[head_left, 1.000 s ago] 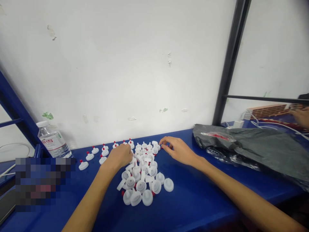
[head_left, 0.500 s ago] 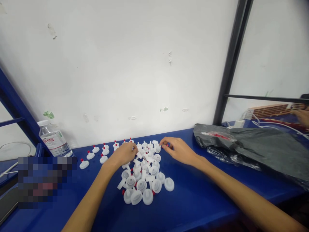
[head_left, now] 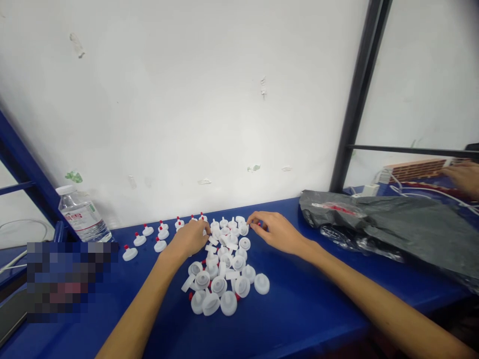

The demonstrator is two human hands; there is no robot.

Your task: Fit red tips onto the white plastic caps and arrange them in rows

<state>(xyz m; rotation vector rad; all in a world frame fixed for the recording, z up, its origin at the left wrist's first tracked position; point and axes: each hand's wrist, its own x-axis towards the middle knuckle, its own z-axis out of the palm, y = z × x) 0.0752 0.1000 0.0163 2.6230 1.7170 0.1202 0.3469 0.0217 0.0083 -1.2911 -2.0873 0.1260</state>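
Note:
A heap of white plastic nozzle caps [head_left: 219,285] lies on the blue table, some upside down and several with red tips. At the heap's upper left, my left hand [head_left: 191,236] has its fingers curled and pressed together; whatever they hold is hidden. My right hand [head_left: 275,230] reaches in from the right with thumb and forefinger bent close together beside a white cap [head_left: 243,229]. A red bit [head_left: 259,225] shows by its fingers, but I cannot make out what it grips. Left of my left hand, red-tipped caps [head_left: 139,240] stand upright in loose rows.
A water bottle [head_left: 83,215] stands at the left by a blue frame post. Grey plastic bags [head_left: 404,224] cover the table's right side near a black post [head_left: 354,99]. Another person's hand [head_left: 464,177] shows at far right. A white wall [head_left: 209,99] rises behind.
The view has shifted slightly. My left hand has moved a touch to the left; my right hand holds its place. The other person's hand at far right has moved left.

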